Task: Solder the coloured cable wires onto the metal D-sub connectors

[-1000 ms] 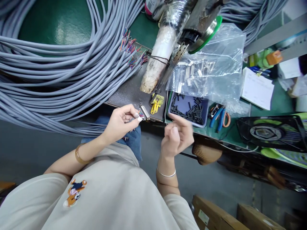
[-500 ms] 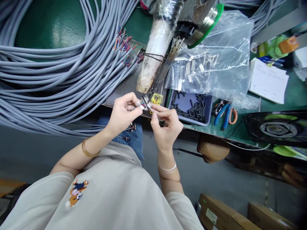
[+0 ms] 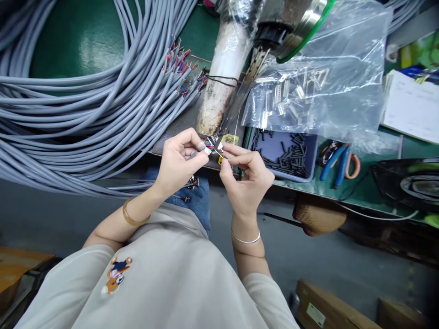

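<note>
My left hand (image 3: 181,160) is closed, its thumb and fingers pinching a cable end whose coloured wires (image 3: 207,144) run to a small metal multi-pin connector (image 3: 213,139). Close on the right, my right hand (image 3: 247,176) pinches a thin strand of solder wire (image 3: 219,153), which points at the connector. A soldering iron (image 3: 248,75) with a perforated metal sleeve slants down from above; its tip is near the connector, but I cannot tell whether they touch. Beside the iron stands a plastic-wrapped post (image 3: 217,87). The solder spool (image 3: 313,29) has a green rim.
Grey cables (image 3: 85,109) with stripped ends pile up at left. At right are a clear bag (image 3: 356,91) of metal connectors, a purple tray (image 3: 310,157) of short black tubes, blue-handled pliers (image 3: 338,167), a notepad (image 3: 411,107) and a black fan (image 3: 408,185). Finished-looking connectors (image 3: 194,182) lie over my lap.
The view has shifted, so the right-side objects sit farther right. My right hand has moved slightly away from my left; both keep their pinch near the connector.
</note>
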A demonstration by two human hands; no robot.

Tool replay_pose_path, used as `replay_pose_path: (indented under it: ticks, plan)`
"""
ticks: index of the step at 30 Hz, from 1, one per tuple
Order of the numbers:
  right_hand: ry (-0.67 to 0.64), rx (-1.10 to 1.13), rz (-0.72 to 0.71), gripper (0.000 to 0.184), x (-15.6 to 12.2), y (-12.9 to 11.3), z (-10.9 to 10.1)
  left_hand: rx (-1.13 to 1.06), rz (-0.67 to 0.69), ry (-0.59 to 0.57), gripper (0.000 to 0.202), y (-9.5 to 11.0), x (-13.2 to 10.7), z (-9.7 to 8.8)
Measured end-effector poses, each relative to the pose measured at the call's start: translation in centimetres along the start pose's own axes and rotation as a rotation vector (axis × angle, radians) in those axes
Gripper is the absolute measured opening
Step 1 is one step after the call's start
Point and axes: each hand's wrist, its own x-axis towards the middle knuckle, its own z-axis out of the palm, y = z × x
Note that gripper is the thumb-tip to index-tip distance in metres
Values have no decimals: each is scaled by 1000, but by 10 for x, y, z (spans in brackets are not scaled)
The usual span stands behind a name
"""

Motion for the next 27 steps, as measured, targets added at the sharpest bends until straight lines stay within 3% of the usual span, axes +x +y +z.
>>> replay_pose_path:
  ticks: [14, 23, 25, 27]
  plan:
    - [-10, -290, -302, 14, 8, -2, -1, -50, -36, -22, 21, 1, 2, 0]
    - [-26, -343, -260, 7, -1, 2, -8, -44, -137, -61, 20, -1, 3, -4]
    - [48, -263, -247, 9, -5, 4, -13, -44, -160, -53, 20, -2, 1, -4]
    - [219, -153, -244, 12, -8, 3, -16, -50, -176, -43, 19, -2, 0, -4]
